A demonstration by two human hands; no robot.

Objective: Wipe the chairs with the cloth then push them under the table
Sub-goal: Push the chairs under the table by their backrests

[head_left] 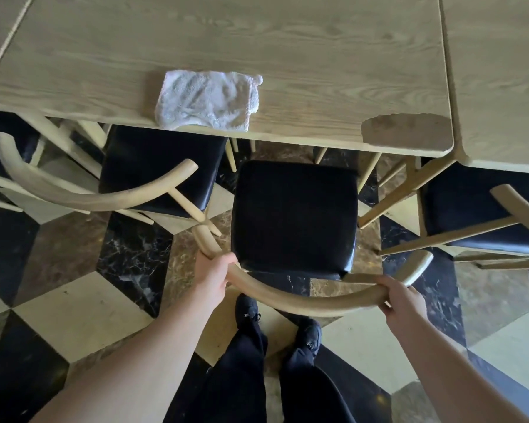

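Plainly, the curved backrest [287, 296] of the middle chair [294, 215] is gripped by both hands: the left hand [212, 277] is curled round it at 8 o'clock of the seat, the right hand [401, 299] at 4 o'clock. The seat is seen just short of the table [287, 56] edge at 12 o'clock. A white cloth [206, 100] is laid on the table near its front edge, at 11 o'clock from the seat.
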